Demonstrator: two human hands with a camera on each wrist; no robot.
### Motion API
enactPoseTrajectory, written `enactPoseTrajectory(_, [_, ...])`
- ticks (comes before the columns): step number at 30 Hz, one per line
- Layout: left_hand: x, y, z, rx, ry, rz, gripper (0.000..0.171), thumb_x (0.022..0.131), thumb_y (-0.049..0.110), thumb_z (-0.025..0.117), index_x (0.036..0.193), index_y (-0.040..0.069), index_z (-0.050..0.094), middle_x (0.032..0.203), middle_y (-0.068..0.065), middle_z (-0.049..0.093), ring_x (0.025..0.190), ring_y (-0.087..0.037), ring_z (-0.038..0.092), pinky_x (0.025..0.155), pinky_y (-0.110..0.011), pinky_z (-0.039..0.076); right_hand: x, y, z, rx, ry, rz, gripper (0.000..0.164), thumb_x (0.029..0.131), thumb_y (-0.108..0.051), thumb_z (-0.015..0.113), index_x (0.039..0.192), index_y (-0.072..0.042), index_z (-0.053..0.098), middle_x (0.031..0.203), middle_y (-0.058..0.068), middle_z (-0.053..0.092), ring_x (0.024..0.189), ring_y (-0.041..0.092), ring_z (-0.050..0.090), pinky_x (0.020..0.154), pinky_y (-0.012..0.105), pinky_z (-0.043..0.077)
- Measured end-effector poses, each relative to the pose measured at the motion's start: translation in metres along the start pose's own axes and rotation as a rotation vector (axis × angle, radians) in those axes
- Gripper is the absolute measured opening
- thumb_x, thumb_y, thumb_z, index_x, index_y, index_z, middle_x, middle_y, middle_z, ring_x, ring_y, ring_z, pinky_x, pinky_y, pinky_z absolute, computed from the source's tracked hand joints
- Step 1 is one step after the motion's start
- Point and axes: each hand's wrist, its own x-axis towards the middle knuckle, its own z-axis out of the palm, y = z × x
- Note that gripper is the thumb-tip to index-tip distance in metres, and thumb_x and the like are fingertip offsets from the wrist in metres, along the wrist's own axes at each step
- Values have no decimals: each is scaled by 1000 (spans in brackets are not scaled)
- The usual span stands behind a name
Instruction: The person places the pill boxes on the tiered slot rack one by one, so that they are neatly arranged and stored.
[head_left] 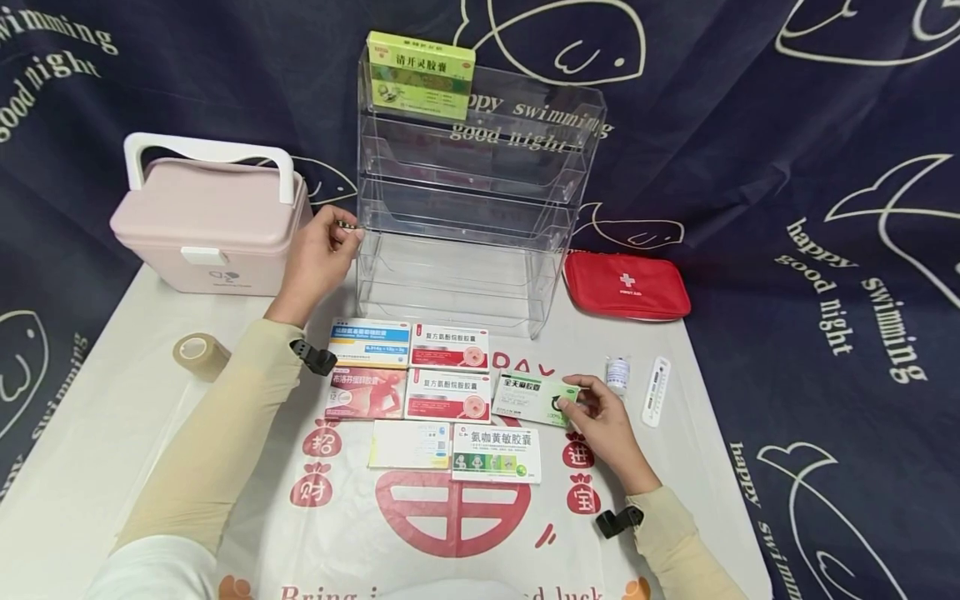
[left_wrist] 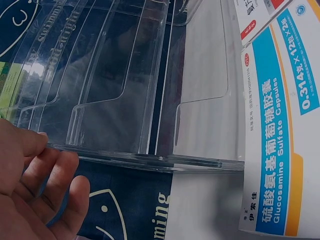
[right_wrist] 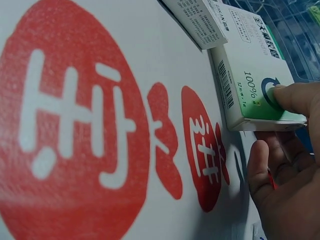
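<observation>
A clear tiered display rack [head_left: 457,275] stands at the back of the table. At its left side my left hand [head_left: 326,254] holds the edge, thumb and fingers at the side wall [left_wrist: 120,156]. My right hand [head_left: 603,425] pinches the right end of a green and white medicine box [head_left: 528,400], thumb on top and fingers beneath. In the right wrist view the box [right_wrist: 250,75] is gripped by its green end. Beside it lie red and white boxes [head_left: 447,396], a blue and white glucosamine box [head_left: 370,343], a pink box [head_left: 363,396] and two lower boxes [head_left: 495,454].
A yellow-green box [head_left: 420,79] stands in the rack's top tier. On the left are a pink case [head_left: 210,221] and a tan bandage roll [head_left: 201,356]. To the right lie a red first-aid pouch [head_left: 626,287], a small vial [head_left: 617,375] and a white test strip [head_left: 656,392].
</observation>
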Motion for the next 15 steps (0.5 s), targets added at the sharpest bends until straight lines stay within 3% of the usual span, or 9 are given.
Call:
enactPoseTrajectory(5, [0,0,0,0,1,1,20,101,14,64,116,2,61,87,-11,61,75,-21,54,67,-25,39,-5,-26,-1,21,8,-39,34,92,0,74,124,1,63,91,18,54,76,21,48,64,24,43])
enactPoseTrajectory(7, [-1,0,0,0,3,4,19,101,14,64,116,2,61,87,-11,61,74,-21,54,66,-25,39,-7,-36,-1,30,11,-67,34,92,2,73,124,4,63,97,18,56,76,20,49,65,24,44])
enactPoseTrajectory(12, [-1,0,0,7,6,11,19,101,13,63,116,2,61,87,-12,61,74,-21,54,67,-25,39,-6,-37,0,67,21,-89,33,91,5,73,122,6,61,116,18,62,79,22,53,66,22,47])
enactPoseTrajectory(15, [-1,0,0,8,4,10,19,101,13,63,116,1,61,87,-12,61,75,-21,54,67,-26,39,-6,-36,1,84,28,-77,33,90,7,72,121,7,61,113,17,63,79,23,53,66,22,47])
